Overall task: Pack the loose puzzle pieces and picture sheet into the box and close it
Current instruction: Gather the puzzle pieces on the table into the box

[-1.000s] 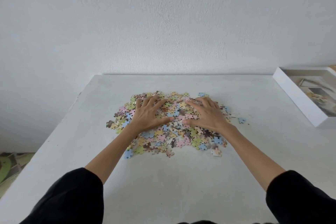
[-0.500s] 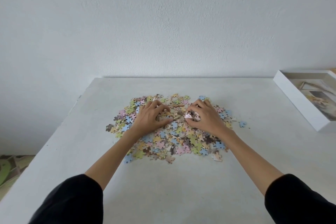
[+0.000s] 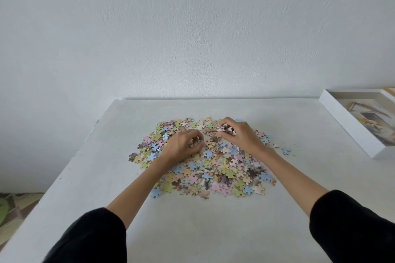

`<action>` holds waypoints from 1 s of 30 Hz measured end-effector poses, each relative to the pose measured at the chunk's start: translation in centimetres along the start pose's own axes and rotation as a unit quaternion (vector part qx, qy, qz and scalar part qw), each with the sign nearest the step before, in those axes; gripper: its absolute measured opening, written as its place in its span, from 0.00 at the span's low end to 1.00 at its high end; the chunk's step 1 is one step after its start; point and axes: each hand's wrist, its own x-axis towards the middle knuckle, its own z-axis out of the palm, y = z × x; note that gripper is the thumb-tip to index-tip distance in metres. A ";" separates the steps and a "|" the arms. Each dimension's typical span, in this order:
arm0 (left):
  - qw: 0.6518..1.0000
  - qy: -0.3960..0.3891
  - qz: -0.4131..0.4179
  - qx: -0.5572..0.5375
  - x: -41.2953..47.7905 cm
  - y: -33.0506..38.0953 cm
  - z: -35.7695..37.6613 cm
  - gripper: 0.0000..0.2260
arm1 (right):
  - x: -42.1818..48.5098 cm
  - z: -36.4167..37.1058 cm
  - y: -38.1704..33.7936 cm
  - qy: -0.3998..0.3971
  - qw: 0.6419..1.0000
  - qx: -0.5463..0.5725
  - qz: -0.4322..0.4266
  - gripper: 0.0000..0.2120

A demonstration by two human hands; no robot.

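Puzzle pieces (image 3: 213, 168) sprawl widest left-to-right; left hand (image 3: 180, 147) and right hand (image 3: 241, 136) fingers (image 3: 226, 121) clutch handfuls.

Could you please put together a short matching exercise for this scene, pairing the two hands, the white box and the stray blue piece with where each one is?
Things:
1 left hand
2 right hand
3 white box
4 stray blue piece

Places:
A at the right edge of the table
B gripping puzzle pieces at the far side of the pile
C alone on the table, between pile and box
D gripping puzzle pieces left of the pile's middle

Pairs: 1-D, 2-B, 3-A, 4-C
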 end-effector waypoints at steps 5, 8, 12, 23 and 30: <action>0.997 0.023 0.020 -0.073 0.7 0.0 -0.2 0.05 | 0.5 -1.2 0.2 0.008 0.999 0.041 0.002 0.09; 0.993 0.042 0.042 -0.105 1.4 0.4 -0.6 0.04 | 0.7 -2.3 0.1 0.019 0.999 0.047 0.013 0.09; 0.989 0.041 0.077 -0.115 2.4 1.6 -0.8 0.04 | 0.9 -3.8 -0.1 0.046 0.998 0.043 0.018 0.10; 0.979 0.013 0.140 -0.145 7.1 6.5 1.2 0.04 | -0.2 -10.4 2.6 0.113 0.991 0.053 0.038 0.04; 0.976 0.018 0.155 -0.150 12.1 12.6 4.8 0.03 | -2.2 -17.6 7.8 0.153 0.986 0.063 0.036 0.03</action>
